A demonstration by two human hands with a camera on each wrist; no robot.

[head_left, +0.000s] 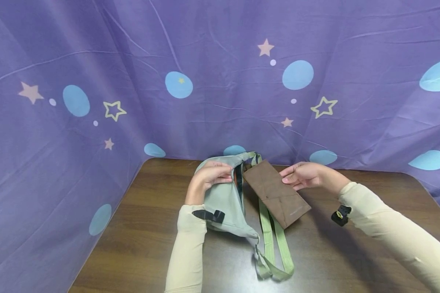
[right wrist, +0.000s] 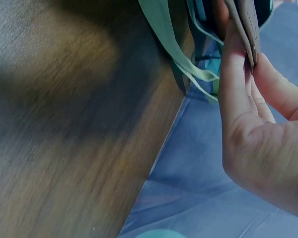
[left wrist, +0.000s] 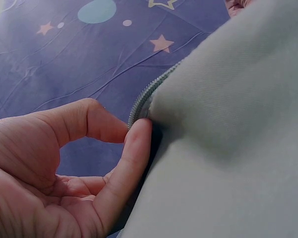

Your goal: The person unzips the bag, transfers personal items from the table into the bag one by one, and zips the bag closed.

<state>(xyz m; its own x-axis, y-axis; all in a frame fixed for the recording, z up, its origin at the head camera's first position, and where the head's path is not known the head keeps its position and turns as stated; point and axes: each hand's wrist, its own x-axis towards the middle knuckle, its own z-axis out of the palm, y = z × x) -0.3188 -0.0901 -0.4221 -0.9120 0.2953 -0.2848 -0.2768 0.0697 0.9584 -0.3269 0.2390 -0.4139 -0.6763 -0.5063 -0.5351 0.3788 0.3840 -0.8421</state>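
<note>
A pale green waist bag lies on the wooden table with its zipped mouth parted toward the right. My left hand pinches the edge of that mouth; in the left wrist view, thumb and finger grip the fabric beside the zipper teeth. My right hand holds a brown wallet by its right edge, thumb on one side and fingers on the other. The wallet is tilted, its left side close to the bag's opening. In the right wrist view the wallet appears edge-on, folded in layers.
Light green straps trail from the bag over the table toward the front, partly under the wallet. A purple curtain with stars and blue spots hangs behind and left of the table. Black bands sit on both wrists.
</note>
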